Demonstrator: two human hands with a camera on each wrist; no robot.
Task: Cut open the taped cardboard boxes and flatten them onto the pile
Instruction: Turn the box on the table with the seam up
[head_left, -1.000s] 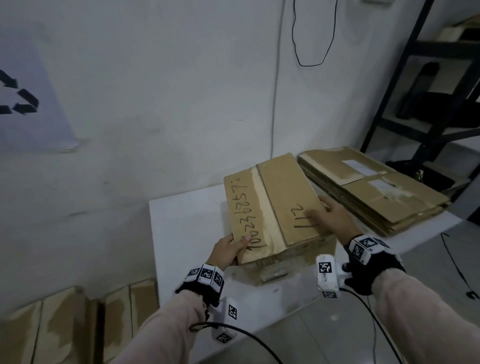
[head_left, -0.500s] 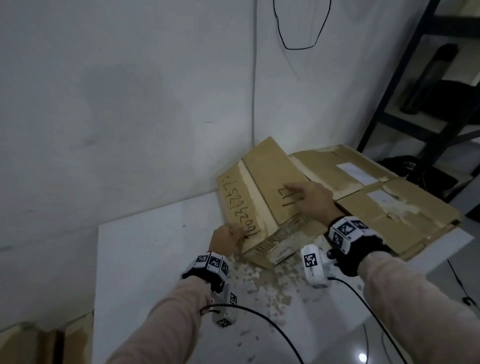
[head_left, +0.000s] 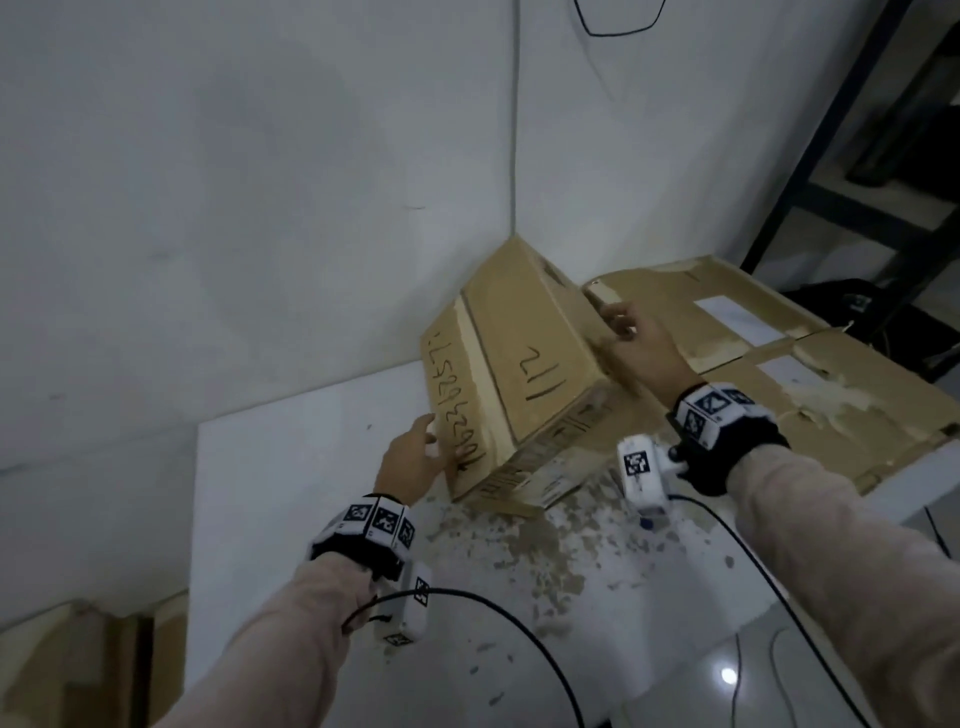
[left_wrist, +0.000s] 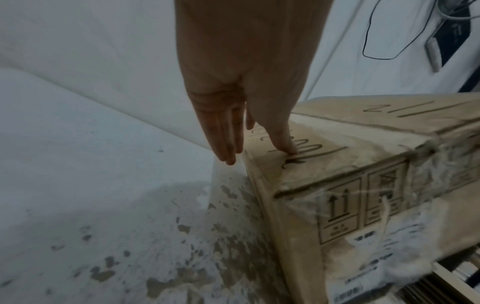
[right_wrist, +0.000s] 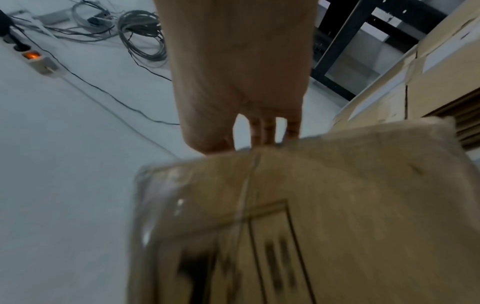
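Tilting on its near lower edge, the cardboard box (head_left: 511, 374) stands on the white table (head_left: 291, 467) in the head view, its far end raised toward the wall corner, its right side touching or overlapping the pile of flattened cardboard (head_left: 769, 364). Handwritten digits run along its top. The left hand (head_left: 413, 457) rests against the box's near-left corner with fingers extended. The right hand (head_left: 636, 343) holds the box's upper right edge, fingers curled over it. Brown cardboard crumbs (head_left: 524, 551) litter the table before the box.

From the left wrist, the left hand (left_wrist: 241, 98) shows straight fingers (left_wrist: 226, 133) held close together along the box's left side, while the thumb presses down on the top face beside the inked writing. The box (left_wrist: 363, 185) carries printed handling symbols and clear tape (left_wrist: 428, 205) on its end. The table (left_wrist: 91, 164) below is speckled with scraps.

From the right wrist, the picture is blurred. The right hand (right_wrist: 241, 82) grips the top edge of the box (right_wrist: 311, 226); its fingers (right_wrist: 262, 131) disappear behind that edge, so how tightly they close cannot be told. The pile (right_wrist: 428, 82) lies to the right, and a power strip (right_wrist: 36, 59) and coiled cables (right_wrist: 140, 30) lie on the floor.
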